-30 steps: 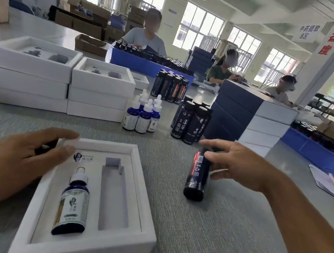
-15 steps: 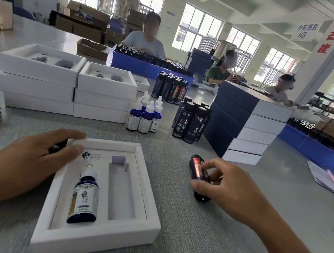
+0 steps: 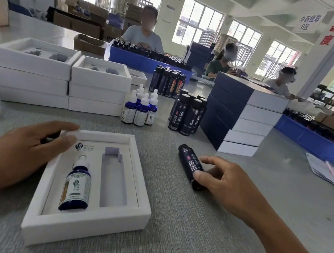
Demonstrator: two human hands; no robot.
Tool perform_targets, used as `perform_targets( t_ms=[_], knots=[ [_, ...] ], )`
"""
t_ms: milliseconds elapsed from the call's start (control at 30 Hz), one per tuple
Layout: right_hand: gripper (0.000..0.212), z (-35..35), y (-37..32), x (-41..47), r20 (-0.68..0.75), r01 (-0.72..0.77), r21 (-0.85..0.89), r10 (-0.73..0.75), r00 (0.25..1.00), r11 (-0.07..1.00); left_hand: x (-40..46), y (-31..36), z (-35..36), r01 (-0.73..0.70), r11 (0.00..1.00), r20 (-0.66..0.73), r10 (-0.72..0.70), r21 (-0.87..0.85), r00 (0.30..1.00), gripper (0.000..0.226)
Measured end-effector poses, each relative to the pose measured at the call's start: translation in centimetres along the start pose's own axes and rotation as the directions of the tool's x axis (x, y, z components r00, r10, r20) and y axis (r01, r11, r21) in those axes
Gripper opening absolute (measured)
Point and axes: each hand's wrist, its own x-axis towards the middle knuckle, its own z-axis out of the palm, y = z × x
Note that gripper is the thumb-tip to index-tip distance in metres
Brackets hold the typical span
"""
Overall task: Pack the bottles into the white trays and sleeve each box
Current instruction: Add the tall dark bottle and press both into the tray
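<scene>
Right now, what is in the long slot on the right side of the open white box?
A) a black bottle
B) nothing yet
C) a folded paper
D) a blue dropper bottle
B: the long slot in the open white box is bare, and the black bottle lies on the table under the right hand.

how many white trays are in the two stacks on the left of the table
6, three per stack: the far-left stack of white cardboard trays and the stack beside it. Only each top tray shows its cut-outs. Another white tray peeks out behind; more may be hidden.
</scene>
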Motion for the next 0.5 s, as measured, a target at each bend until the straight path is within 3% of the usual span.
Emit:
perform_targets(
  t_ms=[100, 300, 500],
  knots=[
    [0.047, 0.7, -0.6, -0.4, 0.035, 0.075, -0.017, -0.075, 0.997, 0.997, 0.0, 0.3, -0.1, 0.003, 1.0, 0.015, -0.003, 0.003, 1.0, 0.066],
    [0.075, 1.0, -1.0, -0.7, 0.048, 0.171, -0.179, -0.165, 0.985, 0.969, -0.1, 0.8, -0.3, 0.003, 1.0, 0.036, -0.003, -0.015, 0.999, 0.064],
    [0.072, 1.3, -1.6, -1.4, 0.023, 0.245, -0.211, -0.246, 0.969, 0.946, -0.3, 1.5, -0.4, -0.008, 1.0, 0.033, 0.009, -0.022, 0.999, 0.039]
  ],
)
